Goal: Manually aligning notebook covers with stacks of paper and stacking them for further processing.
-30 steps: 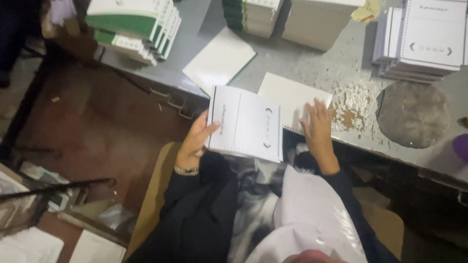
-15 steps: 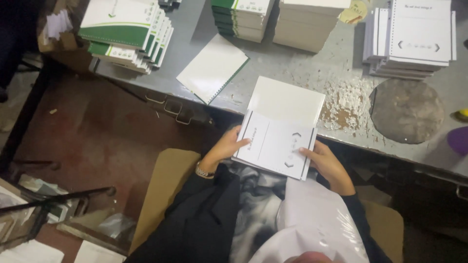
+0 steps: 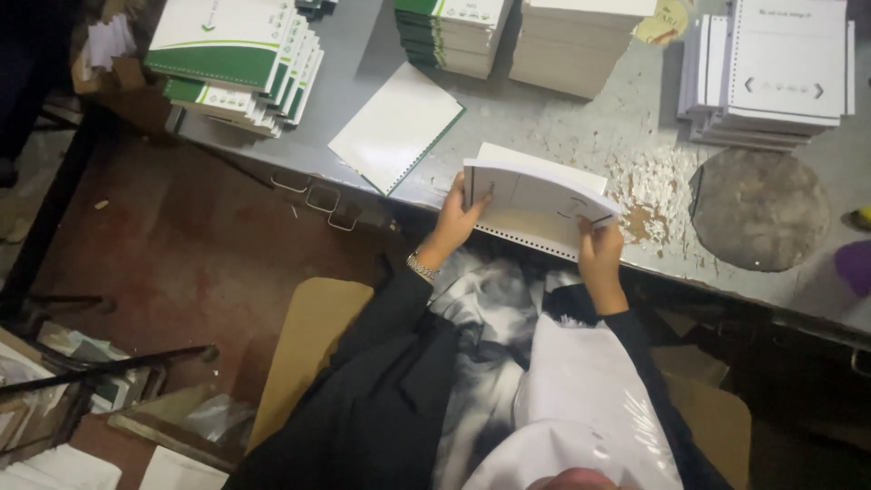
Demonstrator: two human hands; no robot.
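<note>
Broadly, I log the scene from the grey work table (image 3: 581,109) downward: its far edge carries a tall plain white stack (image 3: 581,45), a stack of green-and-white covered booklets (image 3: 240,63) at the left corner, a second green-edged stack (image 3: 449,34) beside the white one, and a pile of punched white sheets with printed covers (image 3: 771,77) at the right. A single white cover sheet with a green edge (image 3: 396,125) lies flat and alone in the table's middle, a dark round disc (image 3: 758,209) sits to the right, and a scatter of white paper chips (image 3: 653,181) lies between disc and work. The thing in hand is a thin bundle of white punched pages (image 3: 535,200), held above the near table edge, in front of my torso. My left hand (image 3: 458,218) grips its left short side, thumb over the top face; my right hand (image 3: 599,259) pinches the lower right corner. Both are closed on the bundle. Its long axis runs left to right, dipping slightly to the right; the row of punch holes runs along the near, lower edge towards me, and the printed face tilts up and away. Judgement on progress: the finished-looking stacks suggest many sets done; this bundle shows no binding, so I take it as mid-step, gathered and squared but unbound.
</note>
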